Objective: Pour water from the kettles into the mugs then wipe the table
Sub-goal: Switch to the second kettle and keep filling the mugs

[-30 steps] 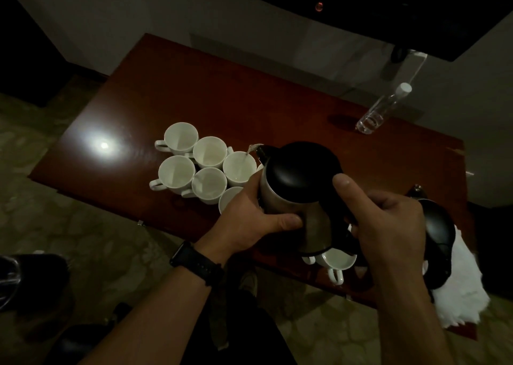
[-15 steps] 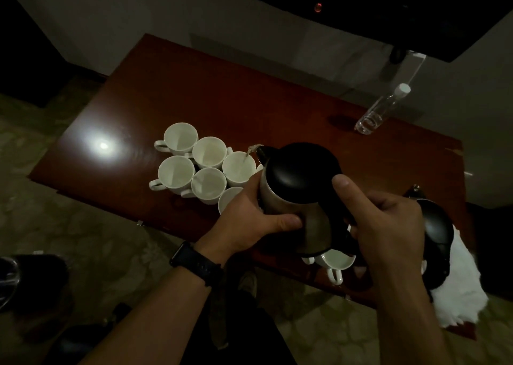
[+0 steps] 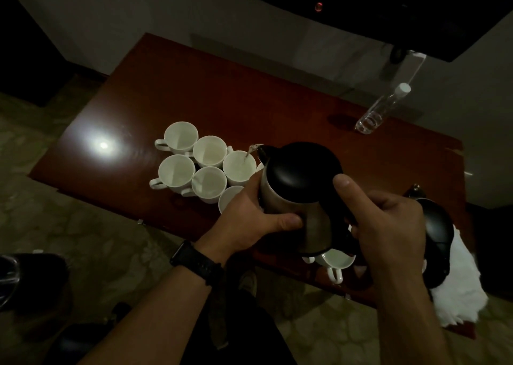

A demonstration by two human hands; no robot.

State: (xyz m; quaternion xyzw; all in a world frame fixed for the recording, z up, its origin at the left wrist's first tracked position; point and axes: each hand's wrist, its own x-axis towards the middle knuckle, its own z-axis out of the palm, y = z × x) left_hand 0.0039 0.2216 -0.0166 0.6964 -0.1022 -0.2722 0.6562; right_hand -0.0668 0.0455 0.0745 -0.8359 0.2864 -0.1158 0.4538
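At frame centre, over the red-brown surface point(image 3: 249, 87), a steel kettle point(image 3: 299, 181) tilts toward the left.
Right grip point(image 3: 388, 226) is curled round its black handle, thumb at the lid's edge; left grip point(image 3: 249, 220) wraps the steel body. White mugs point(image 3: 208, 151) cluster left of centre; a thin stream point(image 3: 247, 153) falls into the mug nearest the spout point(image 3: 236, 170).

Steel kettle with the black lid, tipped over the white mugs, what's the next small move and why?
Probably hold the tilt steady: the thin stream from the steel kettle with the black lid lands inside one white mug, its fill level is hard to read, and the left hand and right hand both grip the kettle.
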